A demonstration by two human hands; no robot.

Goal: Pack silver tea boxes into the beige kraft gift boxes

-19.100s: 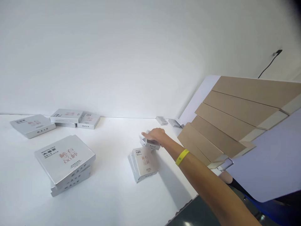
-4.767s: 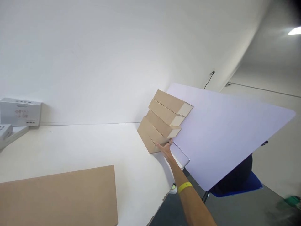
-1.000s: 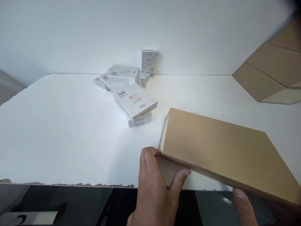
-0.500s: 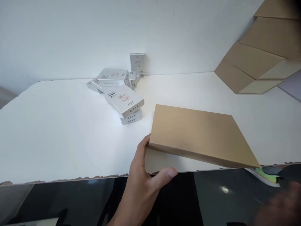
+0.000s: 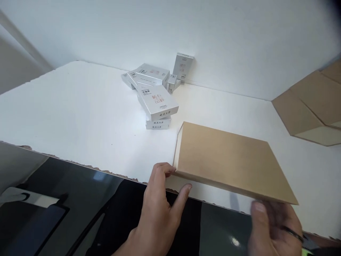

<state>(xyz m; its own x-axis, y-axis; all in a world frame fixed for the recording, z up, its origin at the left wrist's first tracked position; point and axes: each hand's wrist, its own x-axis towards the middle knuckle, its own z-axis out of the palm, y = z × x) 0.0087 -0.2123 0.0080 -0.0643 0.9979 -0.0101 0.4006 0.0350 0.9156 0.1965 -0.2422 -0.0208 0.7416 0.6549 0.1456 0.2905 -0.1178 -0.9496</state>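
A flat brown cardboard box [image 5: 226, 160] lies at a slant near the front edge of the white table, its near side seemingly raised a little. My left hand [image 5: 162, 202] has its fingers bent around the box's near left corner, while the thumb stands away from it. At the near right corner is my right hand [image 5: 277, 224], its fingers reaching under the edge and partly hidden; a dark ring shows on one finger. Several silver-white printed boxes [image 5: 160, 101] are piled loosely beyond my left hand, apart from the cardboard box.
One silver box [image 5: 183, 67] stands upright against the white wall [image 5: 226, 42]. More folded brown cardboard boxes [image 5: 306, 110] lean at the right. The white table [image 5: 80, 110] has a rough, chipped front edge. Below it are a dark floor and a dark object with a pale part [image 5: 32, 197] at left.
My right hand has come in from the lower right to the box's near right corner. My left hand stays at the left corner. The view has turned and tilted.
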